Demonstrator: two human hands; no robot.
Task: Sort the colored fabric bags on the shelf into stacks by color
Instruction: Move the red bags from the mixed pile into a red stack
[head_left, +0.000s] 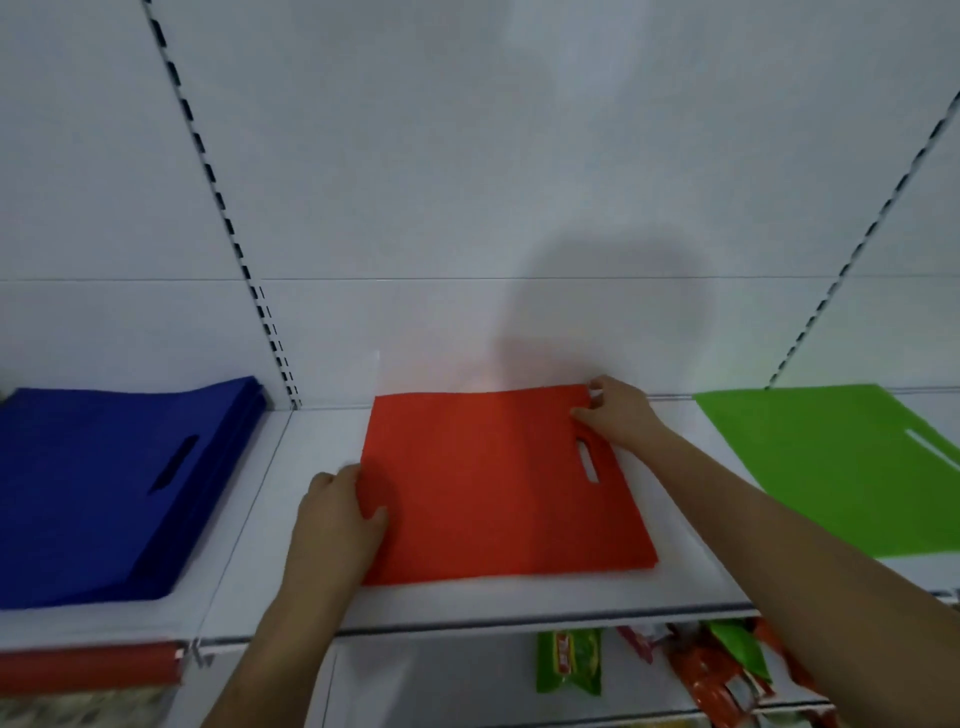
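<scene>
Head view. A white shelf (519, 597) carries three groups of flat fabric bags, each well apart from the next.

The red bag (498, 483) lies flat at the middle of the shelf, its cut-out handle slot toward the right side. Whether more than one red bag lies here cannot be told.

The left hand (337, 525) is at the red bag's left edge: the thumb lies on top of the fabric and the fingers curl at the edge, so the hand grips that edge. The fingertips under the fabric are hidden.

The right hand (615, 410) is at the red bag's far right corner, just above the handle slot. Its fingers are bent and pinch the fabric at the corner.

The blue stack (114, 483) sits at the left end of the shelf, several layers showing along its far edge, a handle slot on the top bag.

The green bag (841, 462) lies flat at the right end, partly cut off by the frame edge.

On the lower shelf, green and red snack packets (675, 665) show, blurred.
</scene>
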